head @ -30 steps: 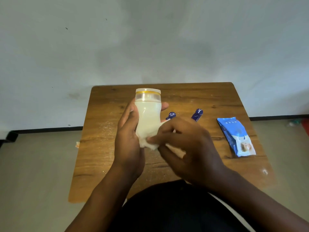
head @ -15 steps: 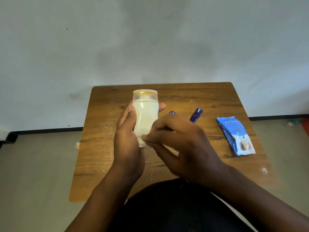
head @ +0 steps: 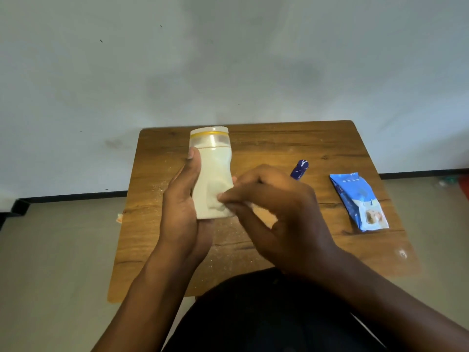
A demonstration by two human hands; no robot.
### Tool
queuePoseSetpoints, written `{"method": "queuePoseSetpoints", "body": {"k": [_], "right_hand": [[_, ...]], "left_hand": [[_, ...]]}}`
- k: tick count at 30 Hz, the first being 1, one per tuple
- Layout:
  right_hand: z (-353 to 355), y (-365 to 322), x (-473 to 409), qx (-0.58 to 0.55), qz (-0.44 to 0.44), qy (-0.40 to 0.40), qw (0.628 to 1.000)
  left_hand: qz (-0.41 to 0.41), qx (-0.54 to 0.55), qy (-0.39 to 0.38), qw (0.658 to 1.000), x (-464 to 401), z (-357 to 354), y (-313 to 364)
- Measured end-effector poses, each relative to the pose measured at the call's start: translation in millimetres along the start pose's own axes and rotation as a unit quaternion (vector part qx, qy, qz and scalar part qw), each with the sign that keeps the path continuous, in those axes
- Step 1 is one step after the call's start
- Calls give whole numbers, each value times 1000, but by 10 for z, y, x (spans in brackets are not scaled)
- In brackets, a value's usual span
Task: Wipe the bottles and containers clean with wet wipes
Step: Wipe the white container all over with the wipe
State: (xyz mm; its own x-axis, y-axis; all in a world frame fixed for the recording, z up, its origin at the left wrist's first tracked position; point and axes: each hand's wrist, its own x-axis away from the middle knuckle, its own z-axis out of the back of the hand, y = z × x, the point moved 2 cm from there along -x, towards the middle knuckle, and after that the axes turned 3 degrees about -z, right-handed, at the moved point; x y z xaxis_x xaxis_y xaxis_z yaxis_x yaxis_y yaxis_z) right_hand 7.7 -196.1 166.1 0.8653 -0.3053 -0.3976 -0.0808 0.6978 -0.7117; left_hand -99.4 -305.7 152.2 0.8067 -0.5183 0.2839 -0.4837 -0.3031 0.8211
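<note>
Head view: the left hand point(head: 181, 199) grips the bottle point(head: 212, 174) upright above the tabletop's point(head: 330, 146) middle (long axis vertical); the right hand point(head: 276, 212) pinches a wet wipe point(head: 219, 199) against its lower right side.

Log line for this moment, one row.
stage: wiping | left hand: holds white bottle upright | right hand: presses wet wipe on bottle's lower side

My left hand point(head: 181, 212) has the bottle point(head: 213, 174) upright over the table point(head: 279, 143), left of centre. My right hand point(head: 276, 214) sits just right of it, pressing the wipe point(head: 215, 196) on its lower front. Further right lies a small tube point(head: 300, 169), and well beyond that, near the right edge, the wipes pack point(head: 359, 201).
</note>
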Motion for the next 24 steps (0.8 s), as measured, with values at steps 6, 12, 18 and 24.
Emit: {"method": "queuePoseSetpoints", "body": {"k": [6, 12, 18, 24], "right_hand": [[194, 45, -306, -35, -46, 81, 995], [104, -175, 21, -57, 20, -5, 998], [316, -130, -271, 6, 3, 82, 997], [205, -184, -220, -39, -13, 66, 997]], "left_hand": [[56, 35, -28, 997, 72, -70, -101], [56, 72, -39, 995, 10, 8, -59], [94, 34, -73, 992, 118, -94, -139], [86, 57, -65, 993, 80, -36, -160]]}}
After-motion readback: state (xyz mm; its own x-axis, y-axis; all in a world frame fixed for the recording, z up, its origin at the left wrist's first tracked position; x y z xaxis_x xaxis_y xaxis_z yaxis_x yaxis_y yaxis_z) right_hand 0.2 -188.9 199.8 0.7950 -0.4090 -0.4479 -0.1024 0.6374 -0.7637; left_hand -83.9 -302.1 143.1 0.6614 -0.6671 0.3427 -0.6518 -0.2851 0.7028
